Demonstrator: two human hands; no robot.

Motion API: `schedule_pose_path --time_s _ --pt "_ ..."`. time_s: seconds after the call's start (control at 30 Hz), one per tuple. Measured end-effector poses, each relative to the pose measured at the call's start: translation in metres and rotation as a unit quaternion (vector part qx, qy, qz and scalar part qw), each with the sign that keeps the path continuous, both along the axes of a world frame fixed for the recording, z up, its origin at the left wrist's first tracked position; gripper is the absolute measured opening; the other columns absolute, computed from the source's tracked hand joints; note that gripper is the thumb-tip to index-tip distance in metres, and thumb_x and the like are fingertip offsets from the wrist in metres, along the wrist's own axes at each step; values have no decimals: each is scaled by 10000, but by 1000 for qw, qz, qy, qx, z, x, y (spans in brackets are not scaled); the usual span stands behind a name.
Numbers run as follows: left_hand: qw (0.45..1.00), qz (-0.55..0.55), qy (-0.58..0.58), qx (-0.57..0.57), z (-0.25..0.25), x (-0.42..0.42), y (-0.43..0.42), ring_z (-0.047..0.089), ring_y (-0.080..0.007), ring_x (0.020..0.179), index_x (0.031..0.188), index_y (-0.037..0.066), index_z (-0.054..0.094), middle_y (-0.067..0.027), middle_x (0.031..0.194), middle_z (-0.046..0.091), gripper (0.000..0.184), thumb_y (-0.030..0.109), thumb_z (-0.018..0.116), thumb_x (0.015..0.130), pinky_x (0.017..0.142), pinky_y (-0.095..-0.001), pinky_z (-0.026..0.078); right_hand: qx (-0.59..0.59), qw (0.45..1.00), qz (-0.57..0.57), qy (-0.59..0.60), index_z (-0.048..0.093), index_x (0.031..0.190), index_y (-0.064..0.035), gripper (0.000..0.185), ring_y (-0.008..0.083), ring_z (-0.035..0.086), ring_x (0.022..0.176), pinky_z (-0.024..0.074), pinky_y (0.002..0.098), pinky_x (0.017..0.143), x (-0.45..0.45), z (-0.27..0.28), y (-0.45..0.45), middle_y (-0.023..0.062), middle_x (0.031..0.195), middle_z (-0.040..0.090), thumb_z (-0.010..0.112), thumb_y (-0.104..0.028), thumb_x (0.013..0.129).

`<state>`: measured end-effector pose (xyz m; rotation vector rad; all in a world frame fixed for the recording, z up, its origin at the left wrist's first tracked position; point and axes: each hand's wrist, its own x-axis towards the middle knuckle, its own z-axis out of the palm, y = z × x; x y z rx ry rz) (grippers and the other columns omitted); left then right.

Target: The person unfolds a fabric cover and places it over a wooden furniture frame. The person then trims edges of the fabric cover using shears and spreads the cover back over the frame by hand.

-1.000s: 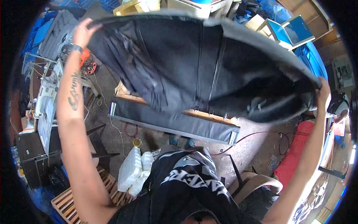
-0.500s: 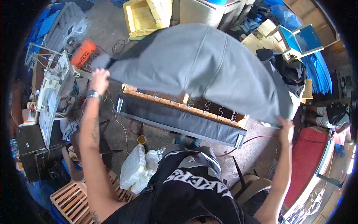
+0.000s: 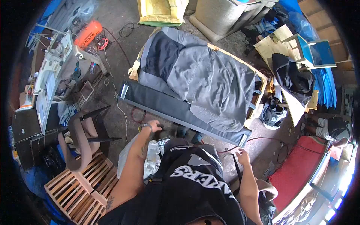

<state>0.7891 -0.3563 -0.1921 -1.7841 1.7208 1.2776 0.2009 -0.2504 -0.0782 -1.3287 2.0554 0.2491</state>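
A grey upholstery cover (image 3: 213, 77) lies wrinkled over a wooden seat frame (image 3: 232, 57), with a darker patch at its left end. Along the near side of the frame runs a padded panel in black covering (image 3: 157, 99), partly overlapped by the cover. My left hand (image 3: 153, 126), wearing a wristwatch, is held empty with fingers extended, just short of the panel's near edge. Off the panel's near right corner, my right hand (image 3: 243, 155) is raised beside a thin red hose, fingers loosely apart and nothing visible in them. The frame's springs are hidden under the cover.
An orange compressor (image 3: 88, 34) stands at the back left near a sewing machine (image 3: 48, 88). Slatted wooden panels (image 3: 80, 187) and white plastic bags (image 3: 150, 159) lie at the near left. A red cushioned piece (image 3: 300, 161) is on the right. Hoses cross the floor.
Both hands have let go of the grey cover, which has dropped from the air onto the frame. They have drawn back toward my body, and the view has shifted slightly.
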Motion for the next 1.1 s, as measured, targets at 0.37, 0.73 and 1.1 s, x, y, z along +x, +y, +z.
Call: schedule_pose_path --time_s 0.37,0.73,1.1 --pt "984 145 95 -39 -47 -34 39 592 -278 957 1026 77 617 -130 1001 633 502 486 639 735 835 -365 458 -22 993 -93 -65 599 1074 -56 412 259 620 817 478 349 728 54 8 18 150 867 644 658 -325 767" --pt "981 148 112 -48 -48 -69 -2 589 -280 966 995 87 631 -130 989 641 436 450 632 752 849 -358 448 -24 988 -140 -59 583 1091 -52 434 272 629 849 478 362 764 76 19 31 168 892 651 638 -351 781" --pt "991 18 105 -81 -53 -102 -22 623 -252 846 916 36 626 -136 896 656 396 394 662 748 752 -343 478 -13 949 -304 -76 586 1105 -61 489 274 624 850 485 348 760 49 22 123 152 900 646 631 -415 769"
